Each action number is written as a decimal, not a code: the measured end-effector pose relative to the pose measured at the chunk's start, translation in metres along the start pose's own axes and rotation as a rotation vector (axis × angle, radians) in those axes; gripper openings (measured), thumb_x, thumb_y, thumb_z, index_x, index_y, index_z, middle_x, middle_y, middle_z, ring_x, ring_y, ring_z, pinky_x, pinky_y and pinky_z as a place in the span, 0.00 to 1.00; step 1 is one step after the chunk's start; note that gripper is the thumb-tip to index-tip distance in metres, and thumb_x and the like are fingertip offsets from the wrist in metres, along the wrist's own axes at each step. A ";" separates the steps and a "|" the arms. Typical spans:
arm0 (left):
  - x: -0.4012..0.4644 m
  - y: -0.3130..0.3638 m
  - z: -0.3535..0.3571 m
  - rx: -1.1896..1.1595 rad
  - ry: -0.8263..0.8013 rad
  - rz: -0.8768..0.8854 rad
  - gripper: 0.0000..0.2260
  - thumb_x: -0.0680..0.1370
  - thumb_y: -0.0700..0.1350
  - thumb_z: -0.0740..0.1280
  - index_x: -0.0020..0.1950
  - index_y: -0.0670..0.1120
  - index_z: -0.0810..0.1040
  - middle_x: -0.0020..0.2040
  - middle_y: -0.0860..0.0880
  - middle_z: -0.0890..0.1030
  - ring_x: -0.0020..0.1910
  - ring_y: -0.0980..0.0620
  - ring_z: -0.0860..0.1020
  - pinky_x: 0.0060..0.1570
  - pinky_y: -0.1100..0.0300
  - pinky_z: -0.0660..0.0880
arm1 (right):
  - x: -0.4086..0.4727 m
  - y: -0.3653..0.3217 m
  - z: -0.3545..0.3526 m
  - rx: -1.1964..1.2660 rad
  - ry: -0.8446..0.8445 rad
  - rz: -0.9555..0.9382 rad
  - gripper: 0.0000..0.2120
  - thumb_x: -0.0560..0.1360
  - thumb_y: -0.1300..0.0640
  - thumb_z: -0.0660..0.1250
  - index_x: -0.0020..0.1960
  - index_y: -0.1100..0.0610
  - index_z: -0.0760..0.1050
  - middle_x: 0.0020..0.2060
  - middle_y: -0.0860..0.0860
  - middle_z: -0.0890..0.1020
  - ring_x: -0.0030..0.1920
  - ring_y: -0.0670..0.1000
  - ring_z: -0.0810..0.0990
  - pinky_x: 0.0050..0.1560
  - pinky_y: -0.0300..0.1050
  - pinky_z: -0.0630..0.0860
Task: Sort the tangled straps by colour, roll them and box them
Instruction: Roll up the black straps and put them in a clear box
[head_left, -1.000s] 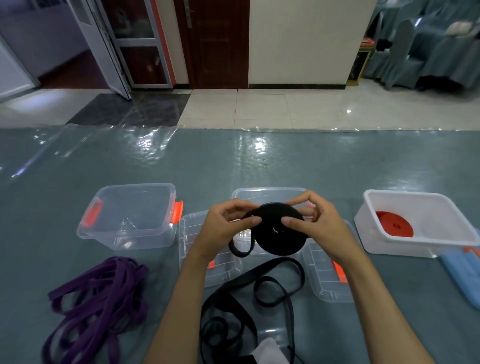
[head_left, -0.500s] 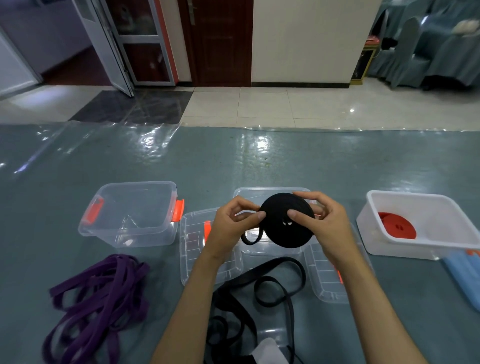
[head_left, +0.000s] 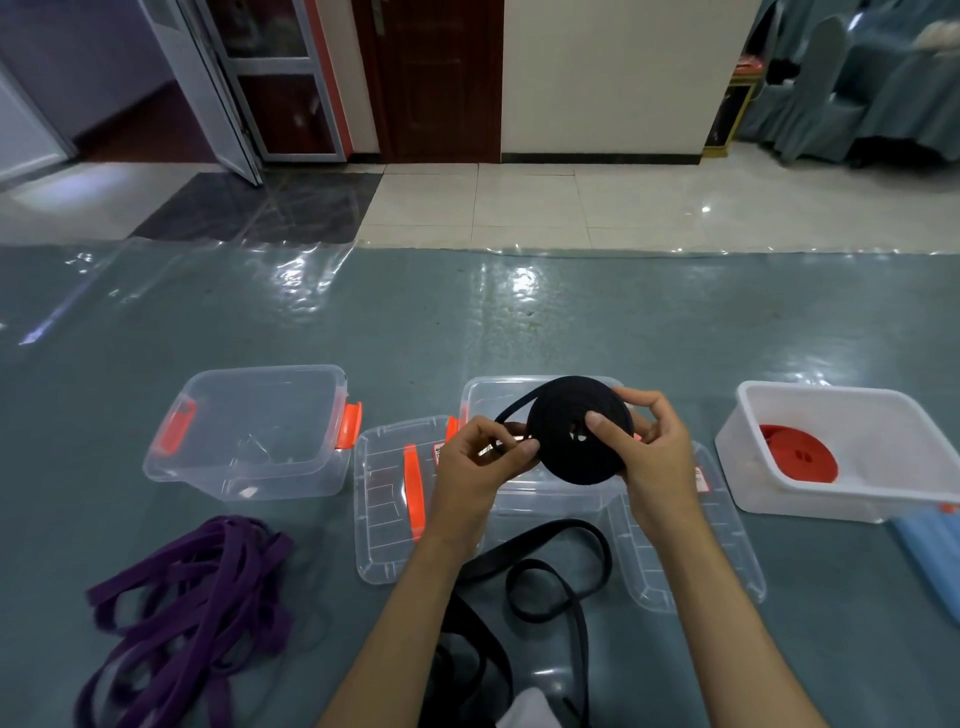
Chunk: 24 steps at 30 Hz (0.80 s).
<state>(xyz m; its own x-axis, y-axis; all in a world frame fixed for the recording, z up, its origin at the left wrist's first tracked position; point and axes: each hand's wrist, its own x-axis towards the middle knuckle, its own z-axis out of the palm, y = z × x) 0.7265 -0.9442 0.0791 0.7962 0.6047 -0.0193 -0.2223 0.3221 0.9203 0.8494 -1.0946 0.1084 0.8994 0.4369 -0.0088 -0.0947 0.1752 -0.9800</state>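
Observation:
Above the middle clear box (head_left: 545, 496) I hold a black strap roll (head_left: 566, 447) upright. My right hand (head_left: 649, 457) grips the roll, thumb on its face and fingers behind. My left hand (head_left: 478, 462) pinches the strap where it feeds onto the roll's left edge. The loose black strap (head_left: 550, 577) trails down in loops on the table toward me. A tangled purple strap pile (head_left: 192, 608) lies at the lower left. A red strap roll (head_left: 800, 457) sits in the white box (head_left: 883, 499) at right.
An empty clear box with orange latches (head_left: 249, 441) stands at left. Two clear lids (head_left: 395, 509) lie flat beside the middle box. A blue lid (head_left: 935, 561) lies at the right edge. A glossy plastic sheet covers the grey table (head_left: 467, 322).
The black roll has risen slightly and turned as more strap wound on. The strap's feed now comes over the roll's upper left rather than hanging below it.

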 end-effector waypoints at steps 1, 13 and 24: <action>0.001 -0.001 0.001 0.012 0.007 0.008 0.08 0.74 0.38 0.80 0.44 0.44 0.81 0.52 0.44 0.86 0.52 0.43 0.87 0.54 0.51 0.84 | 0.002 0.002 0.000 0.003 0.008 0.005 0.16 0.69 0.55 0.81 0.54 0.46 0.82 0.53 0.56 0.89 0.54 0.61 0.88 0.55 0.60 0.84; 0.004 -0.009 0.019 0.016 0.098 -0.020 0.12 0.79 0.37 0.74 0.61 0.48 0.84 0.56 0.42 0.87 0.58 0.42 0.86 0.55 0.49 0.84 | 0.006 0.016 -0.004 -0.016 0.111 -0.011 0.20 0.67 0.48 0.82 0.57 0.46 0.81 0.52 0.55 0.89 0.50 0.58 0.89 0.53 0.60 0.85; -0.011 -0.015 0.017 -0.050 0.209 -0.136 0.10 0.78 0.39 0.77 0.56 0.51 0.87 0.56 0.42 0.88 0.56 0.41 0.87 0.52 0.54 0.84 | -0.013 0.014 -0.010 -0.106 0.068 0.001 0.13 0.71 0.42 0.80 0.48 0.43 0.78 0.47 0.53 0.89 0.48 0.58 0.89 0.46 0.56 0.87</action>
<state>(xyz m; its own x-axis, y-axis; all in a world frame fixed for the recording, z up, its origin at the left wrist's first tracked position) 0.7309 -0.9684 0.0725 0.6882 0.6890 -0.2272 -0.1527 0.4437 0.8831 0.8405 -1.1068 0.0929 0.9265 0.3757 -0.0199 -0.0532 0.0785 -0.9955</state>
